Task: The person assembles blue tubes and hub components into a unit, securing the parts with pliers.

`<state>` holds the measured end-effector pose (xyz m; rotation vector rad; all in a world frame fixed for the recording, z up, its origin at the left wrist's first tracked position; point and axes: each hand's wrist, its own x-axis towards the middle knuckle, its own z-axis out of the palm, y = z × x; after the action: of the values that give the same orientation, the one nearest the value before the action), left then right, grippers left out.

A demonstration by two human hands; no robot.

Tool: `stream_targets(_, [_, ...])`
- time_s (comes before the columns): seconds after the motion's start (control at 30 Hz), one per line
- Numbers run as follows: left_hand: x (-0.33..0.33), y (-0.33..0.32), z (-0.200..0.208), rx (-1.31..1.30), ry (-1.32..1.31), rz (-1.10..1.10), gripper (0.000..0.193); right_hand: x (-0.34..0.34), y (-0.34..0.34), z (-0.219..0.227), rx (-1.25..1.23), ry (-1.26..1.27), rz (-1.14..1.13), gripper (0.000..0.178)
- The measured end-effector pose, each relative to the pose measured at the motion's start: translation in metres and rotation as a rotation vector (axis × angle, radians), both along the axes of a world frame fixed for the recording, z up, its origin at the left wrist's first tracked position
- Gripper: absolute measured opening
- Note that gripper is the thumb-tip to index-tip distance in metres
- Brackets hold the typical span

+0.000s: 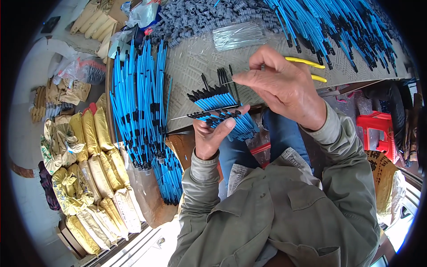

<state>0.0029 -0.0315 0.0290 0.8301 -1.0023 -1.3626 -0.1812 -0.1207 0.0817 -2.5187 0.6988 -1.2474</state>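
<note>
My left hand (208, 141) is closed around a bundle of blue rods with black ends (215, 103), held at the table's near edge over my lap. A thin metal wire (179, 118) crosses the bundle, with one end sticking out to the left. Above and to the right, my right hand (289, 86) pinches what looks like a thin wire (227, 83) between thumb and forefinger, beside the black tips. Yellow handles (306, 62), apparently of pliers, stick out from behind this hand; whether the hand touches them is hidden.
Blue rods (138, 89) are stacked at the table's left edge, more (329, 26) at the far right. Grey plastic fittings (191, 20) are heaped at the back, before them cut wires (238, 35). Yellow bags (91, 133) are piled at left; a red stool (377, 133) stands at right.
</note>
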Motion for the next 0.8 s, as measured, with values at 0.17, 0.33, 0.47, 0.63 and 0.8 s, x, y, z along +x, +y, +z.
stream_targets(0.17, [-0.005,0.0,0.0,-0.016,-0.106,0.078,0.037,-0.001,-0.002,0.008,-0.066,0.04,0.008,0.026])
stream_targets(0.33, [-0.003,-0.001,0.002,-0.026,-0.111,0.034,0.028,0.001,-0.002,0.011,-0.177,0.114,-0.041,0.024])
stream_targets(0.47, [-0.003,0.001,0.005,-0.051,-0.032,0.011,0.017,0.001,0.002,0.03,-0.219,0.259,-0.071,0.019])
stream_targets(0.63, [-0.008,0.003,0.004,-0.055,0.038,0.017,0.029,0.002,-0.003,0.023,-0.12,0.228,-0.031,0.014])
stream_targets(0.8, [-0.005,0.001,0.006,-0.044,0.023,-0.008,0.036,0.001,-0.009,0.026,0.069,0.163,0.075,0.009])
